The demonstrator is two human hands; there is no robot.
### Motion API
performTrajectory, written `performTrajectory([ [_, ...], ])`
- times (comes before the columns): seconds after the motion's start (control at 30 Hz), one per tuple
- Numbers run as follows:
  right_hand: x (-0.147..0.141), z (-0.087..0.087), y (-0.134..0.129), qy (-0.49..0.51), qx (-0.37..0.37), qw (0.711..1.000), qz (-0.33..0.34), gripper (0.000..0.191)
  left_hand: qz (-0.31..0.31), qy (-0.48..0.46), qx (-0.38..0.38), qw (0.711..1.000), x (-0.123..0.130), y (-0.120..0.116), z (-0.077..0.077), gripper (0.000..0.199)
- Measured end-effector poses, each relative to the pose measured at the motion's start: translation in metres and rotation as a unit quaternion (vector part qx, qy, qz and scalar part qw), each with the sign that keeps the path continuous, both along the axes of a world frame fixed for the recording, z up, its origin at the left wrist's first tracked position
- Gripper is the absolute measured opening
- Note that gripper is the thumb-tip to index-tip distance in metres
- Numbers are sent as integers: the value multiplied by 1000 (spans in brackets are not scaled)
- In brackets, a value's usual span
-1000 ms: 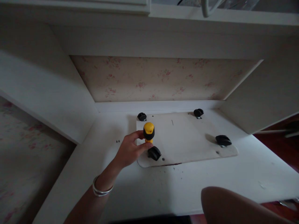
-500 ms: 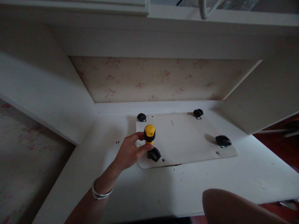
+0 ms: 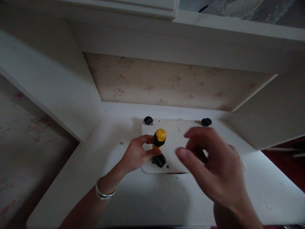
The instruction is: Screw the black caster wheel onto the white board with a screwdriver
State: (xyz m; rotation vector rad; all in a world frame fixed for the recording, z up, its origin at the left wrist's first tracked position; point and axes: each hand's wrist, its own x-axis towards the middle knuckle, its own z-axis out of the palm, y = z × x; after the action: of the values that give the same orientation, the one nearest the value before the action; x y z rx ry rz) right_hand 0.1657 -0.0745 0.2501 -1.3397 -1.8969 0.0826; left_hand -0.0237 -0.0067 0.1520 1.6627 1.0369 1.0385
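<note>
A screwdriver (image 3: 160,136) with a yellow and black handle stands upright over the near left corner of a white board (image 3: 172,152); its tip is hidden. The fingers of my left hand (image 3: 137,154) hold it low on the handle. Right beside them is a black caster wheel (image 3: 159,160). My right hand (image 3: 214,162) hovers to the right of the screwdriver, blurred, thumb and fingers apart with nothing between them. It covers the board's right part. Two more casters show at the back, a left one (image 3: 148,120) and a right one (image 3: 206,122).
The board lies on a white desktop (image 3: 133,197). Two small screws (image 3: 121,143) rest left of it. A white side panel (image 3: 54,82) rises at the left, and a cabinet edge (image 3: 152,38) overhangs the back. Floral wallpaper (image 3: 164,82) covers the wall.
My right hand has come up from the lower right, over the board, toward the screwdriver. My left hand keeps its hold on the screwdriver. The view has tilted slightly.
</note>
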Motion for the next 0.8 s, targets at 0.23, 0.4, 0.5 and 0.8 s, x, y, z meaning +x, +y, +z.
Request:
performTrajectory([
  [0.23,-28,14,49,-300,-22,953,-17,34,-29,32,35,998,1,5,5,16],
  [0.4,-23,29,58,-340,-98,932,80,22,-123,28,19,992,-9,12,4,16],
  [0.5,-17,34,63,-358,-130,919,101,19,-146,19,1,989,-9,14,1,18],
  [0.8,-20,42,66,-433,-121,890,81,37,-53,-9,15,998,-2,13,-4,27],
])
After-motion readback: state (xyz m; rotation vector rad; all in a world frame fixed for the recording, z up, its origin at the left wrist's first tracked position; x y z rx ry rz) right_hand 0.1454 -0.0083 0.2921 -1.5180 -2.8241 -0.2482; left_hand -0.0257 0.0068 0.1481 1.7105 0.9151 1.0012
